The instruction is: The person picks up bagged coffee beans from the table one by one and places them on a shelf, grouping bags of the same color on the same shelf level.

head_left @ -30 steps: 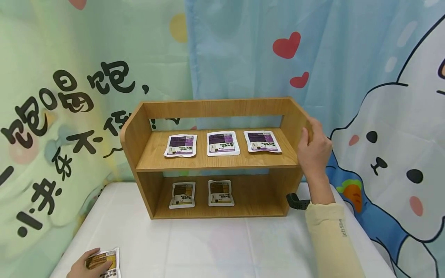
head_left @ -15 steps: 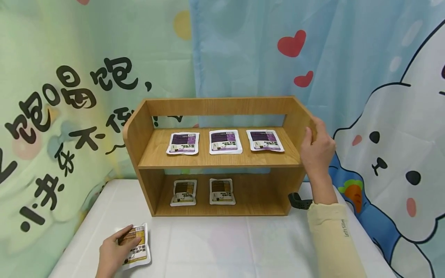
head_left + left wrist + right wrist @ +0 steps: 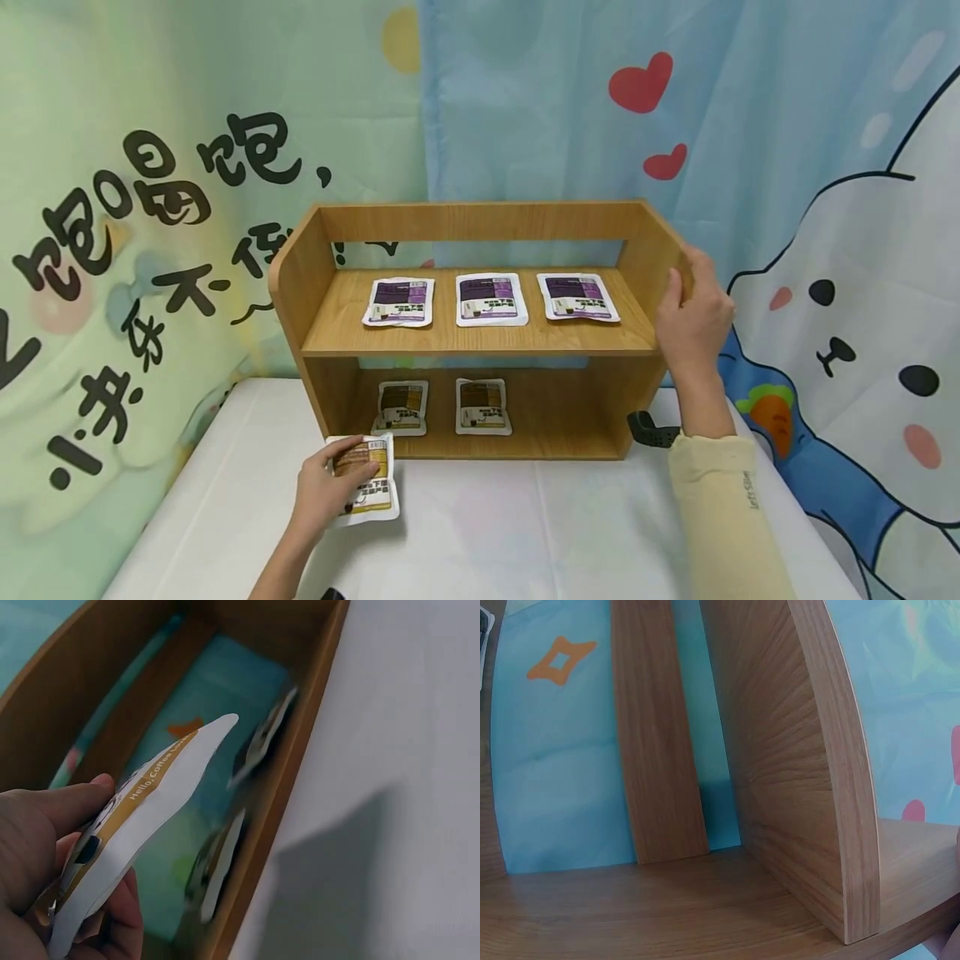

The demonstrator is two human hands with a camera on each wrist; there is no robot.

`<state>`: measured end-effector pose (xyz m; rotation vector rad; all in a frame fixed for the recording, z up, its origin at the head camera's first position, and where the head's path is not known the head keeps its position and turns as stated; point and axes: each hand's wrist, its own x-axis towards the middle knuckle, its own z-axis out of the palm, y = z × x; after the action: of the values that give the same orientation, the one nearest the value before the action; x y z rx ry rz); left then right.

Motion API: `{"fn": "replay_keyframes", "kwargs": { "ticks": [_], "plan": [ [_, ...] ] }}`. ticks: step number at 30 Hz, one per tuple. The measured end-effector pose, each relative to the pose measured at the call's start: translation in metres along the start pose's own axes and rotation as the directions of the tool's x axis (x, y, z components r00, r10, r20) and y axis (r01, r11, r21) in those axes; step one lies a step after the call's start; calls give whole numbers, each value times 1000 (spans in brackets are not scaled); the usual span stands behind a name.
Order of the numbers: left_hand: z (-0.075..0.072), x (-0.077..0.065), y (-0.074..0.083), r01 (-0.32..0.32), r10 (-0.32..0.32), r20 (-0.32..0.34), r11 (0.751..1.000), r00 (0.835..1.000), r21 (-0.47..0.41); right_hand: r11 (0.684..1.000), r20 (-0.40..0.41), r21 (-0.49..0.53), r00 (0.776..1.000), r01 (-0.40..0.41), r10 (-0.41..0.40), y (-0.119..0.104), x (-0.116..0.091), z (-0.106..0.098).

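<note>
My left hand (image 3: 317, 492) pinches a white coffee packet (image 3: 384, 487) with a brown and yellow label, thumb on its front. In the head view the packet overlaps the front left of the wooden shelf (image 3: 480, 342). The left wrist view shows the held packet (image 3: 169, 784) edge-on, tilted, before the shelf's lower level. My right hand (image 3: 696, 321) grips the shelf's right side panel; in the right wrist view that panel (image 3: 780, 765) fills the middle, and only a sliver of hand shows at the right edge.
On the upper level lie a left purple packet (image 3: 400, 302), a middle one (image 3: 491, 300) and a right one (image 3: 578, 297). Two brown packets, one left (image 3: 402, 408) and one right (image 3: 482, 407), lie below. A white tablecloth (image 3: 480, 533) spreads in front; curtains hang behind.
My left hand has carried the coffee packet from the front left of the table up and right to the shelf's front. The right hand keeps its grip on the side panel.
</note>
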<state>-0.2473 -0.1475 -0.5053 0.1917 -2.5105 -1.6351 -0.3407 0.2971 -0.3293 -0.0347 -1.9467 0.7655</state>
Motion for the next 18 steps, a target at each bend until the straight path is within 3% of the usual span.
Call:
{"fn": "replay_keyframes", "kwargs": {
  "ticks": [5,12,18],
  "plan": [
    [27,10,8,-55,57,38,998,998,-39,1000,8,-4,1000,0,0,0,0,1],
    [61,22,21,-92,108,93,983,990,-159,1000,3,-1,1000,21,-21,1,1,1],
    [90,32,34,-127,167,165,965,972,-227,1000,4,4,1000,14,-14,1,1,0]
  ]
}}
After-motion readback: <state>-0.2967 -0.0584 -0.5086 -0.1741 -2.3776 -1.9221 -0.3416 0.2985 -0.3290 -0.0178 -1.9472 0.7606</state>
